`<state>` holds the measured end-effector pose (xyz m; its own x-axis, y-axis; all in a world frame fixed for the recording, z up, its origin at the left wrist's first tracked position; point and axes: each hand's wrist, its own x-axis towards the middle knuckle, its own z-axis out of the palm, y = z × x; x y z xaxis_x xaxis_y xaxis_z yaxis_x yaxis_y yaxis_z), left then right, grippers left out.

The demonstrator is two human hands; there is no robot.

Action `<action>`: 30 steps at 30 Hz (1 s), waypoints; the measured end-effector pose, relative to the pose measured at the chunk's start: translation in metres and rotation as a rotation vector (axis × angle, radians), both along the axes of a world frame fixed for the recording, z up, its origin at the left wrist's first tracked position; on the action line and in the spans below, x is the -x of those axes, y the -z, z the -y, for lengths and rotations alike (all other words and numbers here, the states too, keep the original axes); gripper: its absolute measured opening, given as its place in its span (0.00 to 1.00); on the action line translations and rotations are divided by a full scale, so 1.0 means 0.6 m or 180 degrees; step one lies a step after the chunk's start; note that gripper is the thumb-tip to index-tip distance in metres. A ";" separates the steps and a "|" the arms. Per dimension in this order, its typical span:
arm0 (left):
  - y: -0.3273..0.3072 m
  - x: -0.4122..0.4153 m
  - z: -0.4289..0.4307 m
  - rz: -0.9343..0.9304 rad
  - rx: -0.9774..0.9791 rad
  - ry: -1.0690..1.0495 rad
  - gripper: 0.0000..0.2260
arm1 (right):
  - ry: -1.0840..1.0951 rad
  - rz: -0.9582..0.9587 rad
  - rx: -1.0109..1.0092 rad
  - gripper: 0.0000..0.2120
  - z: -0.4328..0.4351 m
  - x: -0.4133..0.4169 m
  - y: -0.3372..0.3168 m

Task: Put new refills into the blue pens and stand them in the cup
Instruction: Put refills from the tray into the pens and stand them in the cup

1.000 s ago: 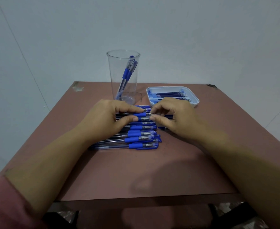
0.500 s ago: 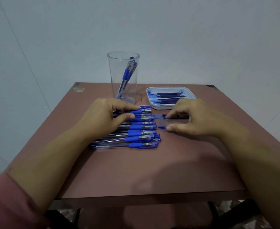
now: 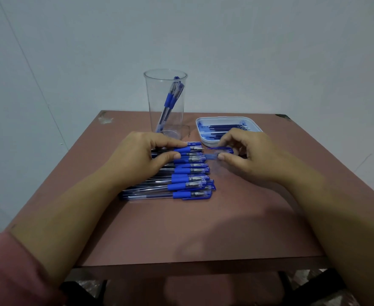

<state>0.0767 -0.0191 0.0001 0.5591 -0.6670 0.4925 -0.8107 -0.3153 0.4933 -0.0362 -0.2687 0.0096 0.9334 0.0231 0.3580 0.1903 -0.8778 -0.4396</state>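
Several blue pens (image 3: 181, 180) lie side by side in a row on the brown table (image 3: 203, 228). My left hand (image 3: 141, 155) pinches the blue grip of one uncapped pen (image 3: 189, 149) near the far end of the row. Just to the right of the pen's tip, my right hand (image 3: 250, 155) pinches a clear blue pen cap (image 3: 214, 156). A tall clear cup (image 3: 166, 102) behind the row holds two blue pens leaning inside. A white tray (image 3: 256, 127) of dark blue refills sits at the back right, partly hidden by my right hand.
Another blue cap or clip (image 3: 221, 148) lies on the table under my right fingers. The table's front edge is near me, with a dark chair frame below it. A plain wall stands behind the table.
My right hand pulled the cap off the pen to the right, and it now holds the cap just off the pen's tip. My left hand kept its grip on the pen.
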 end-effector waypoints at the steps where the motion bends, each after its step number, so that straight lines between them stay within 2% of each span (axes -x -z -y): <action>1: 0.000 0.000 0.000 -0.0008 0.0015 0.0013 0.13 | -0.0034 0.0087 -0.0048 0.06 -0.003 -0.002 0.001; 7: 0.003 -0.001 0.001 -0.0009 0.0059 0.0040 0.13 | -0.0232 0.0406 -0.0195 0.10 -0.025 -0.012 0.010; 10: 0.005 0.000 0.003 0.0051 0.0089 0.0060 0.13 | -0.0244 0.0501 -0.0256 0.07 -0.037 -0.017 0.016; 18: 0.006 0.004 0.005 0.0510 0.0282 0.0095 0.12 | -0.0256 0.0725 -0.0488 0.08 -0.059 -0.029 0.029; 23: 0.000 0.008 0.008 0.0891 0.0097 0.0038 0.11 | -0.0264 0.0816 -0.0554 0.08 -0.067 -0.027 0.026; 27: -0.011 0.022 0.005 0.0814 -0.0260 -0.0082 0.18 | -0.0339 0.0601 -0.0792 0.08 -0.062 -0.028 0.020; 30: -0.017 0.026 -0.011 0.0665 -0.1005 -0.0368 0.35 | -0.0176 0.0522 -0.1417 0.09 -0.051 -0.027 0.012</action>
<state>0.0614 -0.0125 0.0102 0.5489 -0.7422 0.3844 -0.8335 -0.5203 0.1857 -0.0200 -0.2379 0.0024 0.8654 -0.1180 0.4869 0.3298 -0.5975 -0.7309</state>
